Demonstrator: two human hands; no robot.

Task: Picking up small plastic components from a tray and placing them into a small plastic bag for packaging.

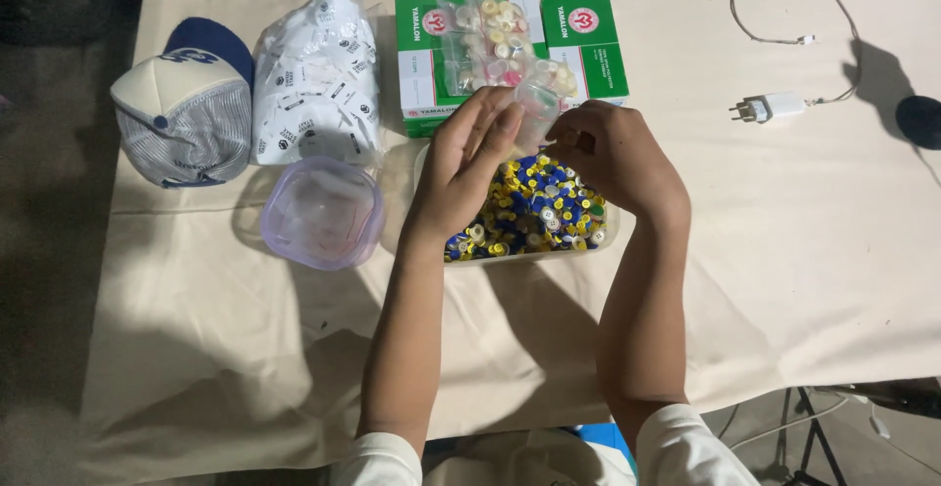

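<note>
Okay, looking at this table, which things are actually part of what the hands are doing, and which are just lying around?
In use:
left hand
right hand
small clear plastic bag, held between both hands
clear tray of blue, yellow and white buttons

Lying about:
white and blue mesh cap
clear bag of white tags
empty purple-rimmed plastic tub
green and white boxes
white charger with cable

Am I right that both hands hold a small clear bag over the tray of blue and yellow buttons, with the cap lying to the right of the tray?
Not quite. The head view shows the cap lying far left of the tray, beyond the clear lidded tub. The rest holds: the left hand and right hand hold the small clear bag over the buttons.
</note>
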